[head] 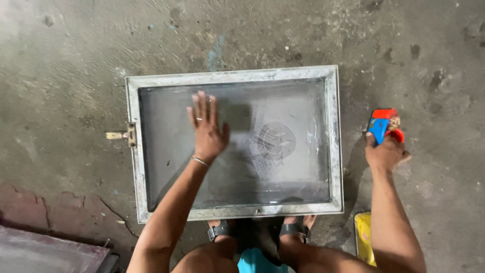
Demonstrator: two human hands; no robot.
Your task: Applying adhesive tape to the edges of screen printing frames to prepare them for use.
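Nearby, yellow object (365,242) beside framed screen (333,146)

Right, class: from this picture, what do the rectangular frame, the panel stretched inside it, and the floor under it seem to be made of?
Frame: likely aluminium or other light metal; dull silver-grey, scuffed, mitred corners.
Panel: probably fine mesh fabric, grey and semi-transparent, with a faint printed design showing; the left hand lies flat on it. It could be film; the look leaves it open.
Floor: bare concrete, rough, stained, cracked.

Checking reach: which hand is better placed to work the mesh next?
Likely left. The left hand lies flat on the screen frame's mesh; the right hand is outside the frame, holding a red-and-blue tool.
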